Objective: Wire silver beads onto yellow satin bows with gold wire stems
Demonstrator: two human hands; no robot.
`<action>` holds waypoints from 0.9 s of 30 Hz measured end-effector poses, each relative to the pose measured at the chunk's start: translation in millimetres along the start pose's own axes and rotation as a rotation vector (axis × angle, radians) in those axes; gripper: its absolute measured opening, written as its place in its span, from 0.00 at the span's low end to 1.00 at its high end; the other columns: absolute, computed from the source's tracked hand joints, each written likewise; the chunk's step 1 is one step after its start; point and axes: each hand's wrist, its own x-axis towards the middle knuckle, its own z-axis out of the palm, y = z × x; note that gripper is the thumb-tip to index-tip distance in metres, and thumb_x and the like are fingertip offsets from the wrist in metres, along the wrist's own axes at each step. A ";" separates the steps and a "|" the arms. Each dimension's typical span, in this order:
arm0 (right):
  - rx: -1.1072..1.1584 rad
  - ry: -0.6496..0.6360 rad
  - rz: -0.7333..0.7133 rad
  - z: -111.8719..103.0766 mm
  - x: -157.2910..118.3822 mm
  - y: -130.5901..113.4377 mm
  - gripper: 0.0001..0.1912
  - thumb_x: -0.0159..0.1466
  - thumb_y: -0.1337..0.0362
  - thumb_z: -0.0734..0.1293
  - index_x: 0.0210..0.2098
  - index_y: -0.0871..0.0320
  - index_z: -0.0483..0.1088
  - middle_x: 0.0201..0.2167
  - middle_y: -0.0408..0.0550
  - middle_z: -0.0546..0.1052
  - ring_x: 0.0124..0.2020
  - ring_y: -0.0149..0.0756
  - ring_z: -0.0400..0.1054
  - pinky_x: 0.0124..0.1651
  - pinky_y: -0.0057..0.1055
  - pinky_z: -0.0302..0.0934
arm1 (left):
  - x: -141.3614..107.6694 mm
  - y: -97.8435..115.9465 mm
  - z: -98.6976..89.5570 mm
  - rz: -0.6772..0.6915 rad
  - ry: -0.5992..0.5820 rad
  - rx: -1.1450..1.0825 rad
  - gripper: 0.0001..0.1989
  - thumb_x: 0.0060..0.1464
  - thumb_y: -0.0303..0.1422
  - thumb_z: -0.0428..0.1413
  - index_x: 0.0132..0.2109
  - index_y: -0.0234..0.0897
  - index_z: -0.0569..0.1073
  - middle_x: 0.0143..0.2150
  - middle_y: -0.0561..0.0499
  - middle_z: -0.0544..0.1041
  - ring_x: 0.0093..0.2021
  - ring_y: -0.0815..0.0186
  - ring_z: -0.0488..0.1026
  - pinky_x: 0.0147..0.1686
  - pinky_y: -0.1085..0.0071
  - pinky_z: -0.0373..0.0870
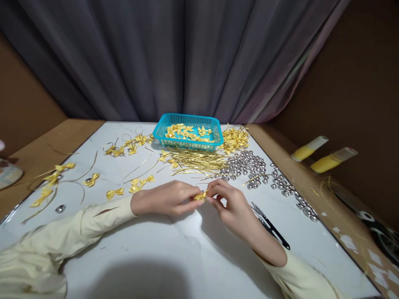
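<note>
Between my hands, above the white tabletop, is a small yellow ribbon bow (201, 196). My left hand (170, 198) pinches its left side between thumb and fingertips. From the right, my right hand (230, 203) has its thumb and forefinger closed at the bow's other side. A tiny shiny bit shows at the bow's middle, too small to make out. Just beyond the hands lies a bundle of gold twist ties (199, 161). Black-handled scissors (272, 227) rest beside my right wrist, their pointed blades partly behind it.
A teal basket (188, 144) with yellow bows stands at the back, beside a pile of bows (234, 140). Silver heart-shaped pieces (246, 164) spread along the right. Loose bows (114, 193) and ties lie left. Two yellow tubes (334, 160) are on the right-hand wooden surface.
</note>
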 end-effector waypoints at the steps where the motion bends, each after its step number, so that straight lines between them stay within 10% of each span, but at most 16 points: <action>1: -0.006 -0.003 0.002 0.0 -0.1 -0.1 0.12 0.56 0.82 0.60 0.24 0.59 0.64 0.29 0.48 0.70 0.30 0.34 0.65 0.33 0.28 0.58 | 0.1 -0.5 0.3 0.008 0.000 0.001 0.13 0.64 0.34 0.42 0.30 0.35 0.62 0.24 0.55 0.62 0.24 0.70 0.59 0.26 0.72 0.55; 16: -0.054 -0.028 -0.040 6.0 -3.0 4.4 0.13 0.53 0.82 0.58 0.23 0.58 0.62 0.27 0.47 0.70 0.29 0.35 0.65 0.32 0.30 0.57 | 0.9 -0.7 0.3 -0.055 -0.022 -0.138 0.16 0.63 0.32 0.43 0.26 0.35 0.62 0.21 0.56 0.61 0.22 0.72 0.59 0.25 0.75 0.54; 27: 0.082 -0.049 0.088 -4.4 2.6 1.0 0.10 0.55 0.79 0.61 0.22 0.60 0.67 0.28 0.47 0.71 0.30 0.34 0.66 0.32 0.29 0.59 | 3.4 -7.2 -6.6 -0.132 -0.102 -0.691 0.13 0.61 0.29 0.45 0.38 0.31 0.74 0.34 0.46 0.79 0.35 0.67 0.75 0.39 0.73 0.68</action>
